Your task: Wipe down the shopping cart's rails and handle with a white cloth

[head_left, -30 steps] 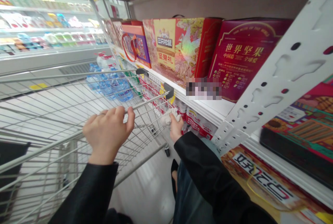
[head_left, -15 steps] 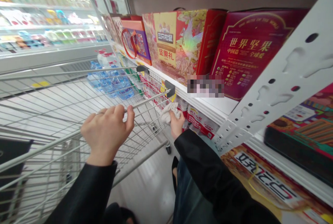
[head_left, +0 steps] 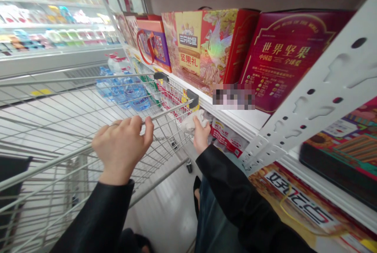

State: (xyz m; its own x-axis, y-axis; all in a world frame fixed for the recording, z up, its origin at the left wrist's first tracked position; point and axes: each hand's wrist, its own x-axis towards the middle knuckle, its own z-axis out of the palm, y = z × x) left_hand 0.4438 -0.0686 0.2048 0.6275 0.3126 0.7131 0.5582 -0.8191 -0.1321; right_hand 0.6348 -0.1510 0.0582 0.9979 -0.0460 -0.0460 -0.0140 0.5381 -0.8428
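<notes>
Cloth sits bunched mid-view beside the cart, clamped in the grip of the right hand, likely to keep it compact, while the left hand, towards eight o'clock from it, wraps the near rail, seemingly for steadiness.

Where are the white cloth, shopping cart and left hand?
White cloth (head_left: 188,123), head view: its crumpled side.
Shopping cart (head_left: 66,157), head view: its near top rail.
Left hand (head_left: 121,147), head view: its back.
</notes>
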